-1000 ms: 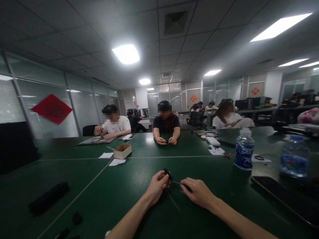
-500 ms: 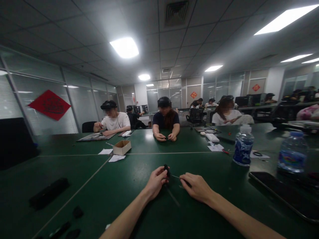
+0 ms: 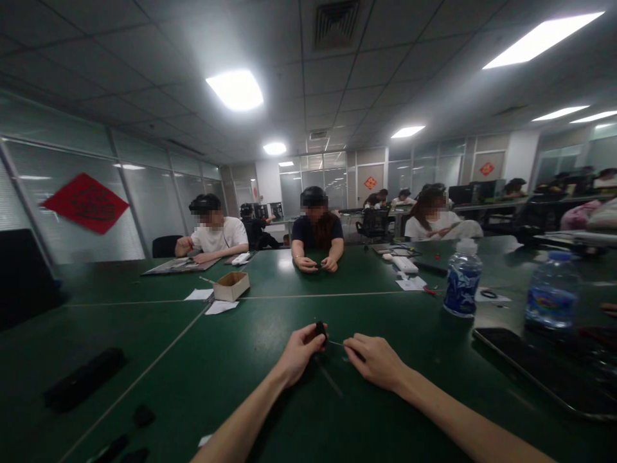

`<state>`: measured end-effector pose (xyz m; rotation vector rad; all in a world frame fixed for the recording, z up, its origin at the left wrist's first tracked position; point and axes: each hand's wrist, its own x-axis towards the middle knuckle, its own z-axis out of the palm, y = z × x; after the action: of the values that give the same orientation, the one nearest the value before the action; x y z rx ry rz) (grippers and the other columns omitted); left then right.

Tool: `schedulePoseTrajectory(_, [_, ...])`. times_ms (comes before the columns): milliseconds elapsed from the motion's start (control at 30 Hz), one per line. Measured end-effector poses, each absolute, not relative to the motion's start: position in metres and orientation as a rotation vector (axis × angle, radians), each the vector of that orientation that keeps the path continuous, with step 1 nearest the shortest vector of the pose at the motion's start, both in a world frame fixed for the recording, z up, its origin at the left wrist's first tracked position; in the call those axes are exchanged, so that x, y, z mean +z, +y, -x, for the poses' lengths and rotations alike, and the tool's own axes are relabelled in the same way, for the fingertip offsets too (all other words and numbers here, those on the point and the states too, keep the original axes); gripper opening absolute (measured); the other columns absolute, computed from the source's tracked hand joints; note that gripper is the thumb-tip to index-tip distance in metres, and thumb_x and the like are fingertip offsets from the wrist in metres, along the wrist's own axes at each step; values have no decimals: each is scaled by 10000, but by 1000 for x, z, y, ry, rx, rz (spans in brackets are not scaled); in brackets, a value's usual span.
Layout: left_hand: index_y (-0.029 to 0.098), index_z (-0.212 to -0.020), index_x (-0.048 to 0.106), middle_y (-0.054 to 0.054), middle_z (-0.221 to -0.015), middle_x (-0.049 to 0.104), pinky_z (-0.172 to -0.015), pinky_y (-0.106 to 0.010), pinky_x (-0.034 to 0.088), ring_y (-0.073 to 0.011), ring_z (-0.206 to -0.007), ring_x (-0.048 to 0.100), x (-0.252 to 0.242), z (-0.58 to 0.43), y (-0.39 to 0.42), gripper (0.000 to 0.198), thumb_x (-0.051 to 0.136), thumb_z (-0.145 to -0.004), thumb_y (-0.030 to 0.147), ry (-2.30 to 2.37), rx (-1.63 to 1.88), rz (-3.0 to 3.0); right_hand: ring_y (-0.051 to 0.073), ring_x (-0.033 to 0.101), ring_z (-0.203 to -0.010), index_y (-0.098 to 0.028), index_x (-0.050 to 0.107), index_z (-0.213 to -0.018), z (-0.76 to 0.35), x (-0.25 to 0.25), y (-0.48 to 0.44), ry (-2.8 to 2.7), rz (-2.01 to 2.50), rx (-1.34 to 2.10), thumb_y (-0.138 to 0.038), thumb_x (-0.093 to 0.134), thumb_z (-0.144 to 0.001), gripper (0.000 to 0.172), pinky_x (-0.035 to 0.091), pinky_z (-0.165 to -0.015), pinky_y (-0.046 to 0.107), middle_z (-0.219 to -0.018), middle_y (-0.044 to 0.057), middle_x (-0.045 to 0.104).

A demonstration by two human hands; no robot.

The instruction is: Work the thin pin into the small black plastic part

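The left hand [image 3: 299,352] pinches a small black rounded part [image 3: 321,330] between thumb and fingertips, its grip pressed together on it, just above the dark green counter [image 3: 202,360]. The right hand [image 3: 373,360], just right of that part, has its grip closed on a thin metal rod-like tool [image 3: 336,343] whose tip reaches the part. Beyond the part, farther along the counter, sits a small open cardboard box [image 3: 232,285]; to the right of the part stands a clear plastic water bottle with a blue label [image 3: 462,278].
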<state>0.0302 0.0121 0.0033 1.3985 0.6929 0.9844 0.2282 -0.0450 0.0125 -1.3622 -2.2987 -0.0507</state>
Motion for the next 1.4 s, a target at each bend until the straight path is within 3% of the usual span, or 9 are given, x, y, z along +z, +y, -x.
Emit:
schedulePoseTrajectory(1033, [125,-961,665,-89,-942,651,-766,-259,409,-178,-868,568,-3,-31,16,347,686,-711,364,662,1015,-1326,124,549,-627,-173,623,-883,-227,12,-44,-2305,1389,-39,-271,370,-889,271,401,-586,223,-749,34,605])
schedulePoseTrajectory(1200, [153,-1056,629,-92,-947,655,-835,-307,432,-186,-894,586,-4,-32,17,438,742,-662,307,625,1051,-1179,126,552,-633,-174,621,-877,-225,16,-48,-2283,1447,-55,-265,371,-879,266,403,-577,216,-762,37,604])
schedulePoseTrajectory(1400, [143,-1068,629,-118,-1000,643,-844,-311,438,-186,-915,585,-8,-31,20,415,704,-709,336,608,1078,-1122,131,560,-647,-177,612,-906,-225,15,-47,-2279,1456,-30,-269,361,-894,268,417,-594,223,-774,37,605])
